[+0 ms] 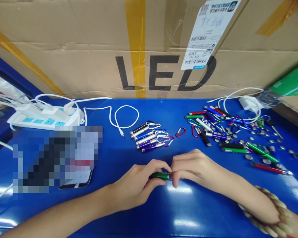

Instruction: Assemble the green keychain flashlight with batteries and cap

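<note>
My left hand (136,181) is pinching a green penlight (162,176) while my right hand (190,169) is gripping its other end, over the desk (149,216). Only fingertips are holding it, so an uneven pull could be sending it rolling toward the silver discs (266,161).

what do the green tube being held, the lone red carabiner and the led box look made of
Green tube: probably coated metal, smooth and glossy, going by its sheen, though shiny plastic is possible.
Red carabiner: likely aluminium with a red finish; its silvery part suggests bare metal.
LED box: cardboard, brown, mostly dull, with visible creases.
</note>
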The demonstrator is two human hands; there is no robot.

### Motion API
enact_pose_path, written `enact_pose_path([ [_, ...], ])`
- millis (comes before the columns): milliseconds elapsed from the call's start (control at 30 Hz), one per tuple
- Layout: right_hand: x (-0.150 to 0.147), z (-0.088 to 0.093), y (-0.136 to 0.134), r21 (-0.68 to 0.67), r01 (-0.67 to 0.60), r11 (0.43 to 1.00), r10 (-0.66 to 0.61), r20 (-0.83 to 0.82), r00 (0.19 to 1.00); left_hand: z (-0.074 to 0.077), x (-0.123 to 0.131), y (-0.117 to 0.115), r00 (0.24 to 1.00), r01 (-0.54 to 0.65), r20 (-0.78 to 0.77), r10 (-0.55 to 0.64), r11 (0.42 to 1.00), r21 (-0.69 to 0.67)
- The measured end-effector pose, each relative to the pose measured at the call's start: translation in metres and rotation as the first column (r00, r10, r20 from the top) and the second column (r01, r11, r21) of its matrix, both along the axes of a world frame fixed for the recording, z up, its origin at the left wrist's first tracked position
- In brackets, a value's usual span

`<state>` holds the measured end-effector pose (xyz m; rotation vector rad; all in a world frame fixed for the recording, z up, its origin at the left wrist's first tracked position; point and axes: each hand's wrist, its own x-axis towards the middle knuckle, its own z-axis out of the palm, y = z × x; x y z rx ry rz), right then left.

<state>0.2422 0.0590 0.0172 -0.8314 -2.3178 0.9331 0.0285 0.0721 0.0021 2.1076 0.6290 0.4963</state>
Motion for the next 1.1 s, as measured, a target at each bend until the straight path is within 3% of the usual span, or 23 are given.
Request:
enact_pose_path([
  [200,-0.005,0.003,-0.005,0.331,0.008,0.944,-0.101,0.265,0.959,-0.006,0.0,-0.002,0.999,-0.043,0.023,0.044,0.999,-0.024],
  [300,-0.008,0.002,-0.007,0.392,0.015,0.92,-0.14,0.291,0.947,-0.009,0.001,-0.002,0.997,-0.066,0.039,0.066,0.998,0.009],
  [400,-0.01,0.0,-0.008,0.325,0.046,0.945,-0.136,0.258,0.957,-0.01,0.001,-0.002,0.994,-0.09,0.067,0.084,0.993,0.08],
  [533,-0.012,-0.001,-0.009,0.125,0.107,0.986,-0.133,0.224,0.966,-0.01,0.003,-0.002,0.987,-0.138,0.102,0.123,0.978,0.158],
  [667,-0.014,0.001,-0.009,-0.037,0.134,0.99,-0.124,0.197,0.973,-0.008,0.005,-0.002,0.978,-0.202,0.104,0.181,0.948,0.247],
  [767,-0.014,0.0,-0.009,-0.083,0.141,0.987,-0.127,0.152,0.98,-0.007,0.005,-0.001,0.977,-0.21,0.102,0.188,0.933,0.294],
  [933,-0.014,-0.004,-0.008,-0.055,0.173,0.983,-0.165,0.122,0.979,-0.009,0.005,0.003,0.978,-0.192,0.143,0.154,0.929,0.316],
  [1100,-0.013,-0.006,-0.007,0.16,0.242,0.957,-0.265,0.14,0.954,-0.008,0.006,0.002,0.974,-0.211,0.132,0.182,0.942,0.26],
])
